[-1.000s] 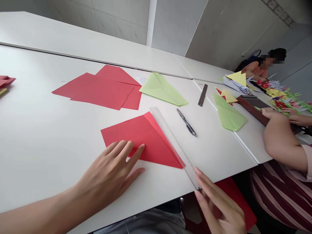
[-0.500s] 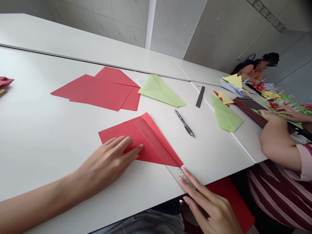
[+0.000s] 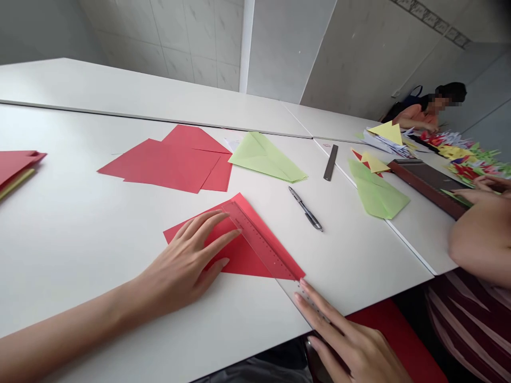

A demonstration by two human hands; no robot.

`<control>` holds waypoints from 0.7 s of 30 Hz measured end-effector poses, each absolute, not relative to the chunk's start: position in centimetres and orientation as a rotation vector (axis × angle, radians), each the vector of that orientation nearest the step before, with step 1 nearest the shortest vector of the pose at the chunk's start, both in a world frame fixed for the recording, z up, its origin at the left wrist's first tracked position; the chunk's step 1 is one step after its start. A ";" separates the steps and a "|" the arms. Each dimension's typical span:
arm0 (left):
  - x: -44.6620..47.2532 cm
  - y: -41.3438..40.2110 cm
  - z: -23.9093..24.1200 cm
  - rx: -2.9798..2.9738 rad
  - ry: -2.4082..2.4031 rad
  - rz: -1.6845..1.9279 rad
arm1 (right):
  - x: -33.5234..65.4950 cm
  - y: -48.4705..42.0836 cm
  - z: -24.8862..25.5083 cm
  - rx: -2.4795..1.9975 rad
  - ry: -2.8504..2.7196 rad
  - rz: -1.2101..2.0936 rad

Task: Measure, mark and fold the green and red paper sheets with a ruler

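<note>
A red sheet of paper (image 3: 247,255) lies in front of me on the white table. Across it, along its right side, rests a clear plastic ruler (image 3: 259,242), its near end reaching past the paper to the table edge. My left hand (image 3: 195,255) is spread on the paper, fingers apart, two fingertips at the ruler's upper part. At the near end, my right hand (image 3: 351,340) grips the ruler, fingers on top and thumb below. A grey pen (image 3: 305,209) lies to the right of the paper.
Beyond lie red sheets (image 3: 167,165), green sheets (image 3: 267,157) and a dark ruler (image 3: 330,163). More green paper (image 3: 377,191) is at right, near a paper cutter (image 3: 427,186) and a co-worker's arm (image 3: 483,234). Folded red paper (image 3: 18,167) sits far left. Another person (image 3: 423,114) sits at the back.
My left hand has opened from curled fingers to spread ones and reached up to the ruler. My right hand keeps hold of the ruler's end. The view has shifted slightly.
</note>
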State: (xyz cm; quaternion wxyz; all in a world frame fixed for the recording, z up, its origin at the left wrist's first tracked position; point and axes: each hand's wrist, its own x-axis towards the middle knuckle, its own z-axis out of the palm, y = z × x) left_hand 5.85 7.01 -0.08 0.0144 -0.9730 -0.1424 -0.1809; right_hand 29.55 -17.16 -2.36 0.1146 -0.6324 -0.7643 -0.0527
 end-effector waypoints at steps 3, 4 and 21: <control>5.6 7.5 -0.7 -3.025 -0.499 -0.429 | 29.8 -16.5 -1.1 -1.816 -2.301 -0.253; 5.6 7.7 -0.9 -3.025 -0.506 -0.393 | 29.9 -16.3 -0.7 -1.803 -2.305 -0.284; 5.3 7.1 -0.4 -3.107 -0.648 -0.252 | 30.2 -16.1 -0.8 -1.746 -2.245 -0.327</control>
